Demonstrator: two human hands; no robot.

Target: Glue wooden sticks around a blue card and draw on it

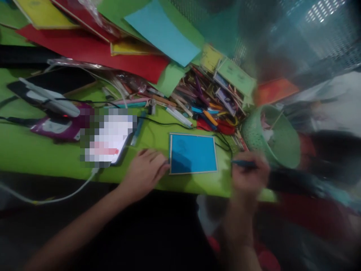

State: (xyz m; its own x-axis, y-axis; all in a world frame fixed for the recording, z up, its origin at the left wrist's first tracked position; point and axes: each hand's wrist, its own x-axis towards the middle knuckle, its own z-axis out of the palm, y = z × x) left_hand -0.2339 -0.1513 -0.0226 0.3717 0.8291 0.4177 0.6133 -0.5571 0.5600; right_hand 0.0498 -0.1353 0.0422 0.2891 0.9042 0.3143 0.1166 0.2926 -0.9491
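Note:
A blue rectangular card [194, 154] with a thin pale border lies flat near the front edge of the green table. There is a faint dark sketch on its upper left, and a shadow falls across its lower left. At the card's left edge is my left hand [146, 171], its fingers bent together and gripping the border. My right hand [249, 175], blurred, is closed around a dark blue pen [244, 163]. The pen points left, off the table surface and to the right of the card, not touching it.
A lit phone [109, 139] with a white cable lies left of the card. Behind are pens, sticks and scissors in a heap [197, 94], beside coloured paper sheets [163, 34]. A green basket [272, 135] stands close behind my right hand. Black cord crosses the table.

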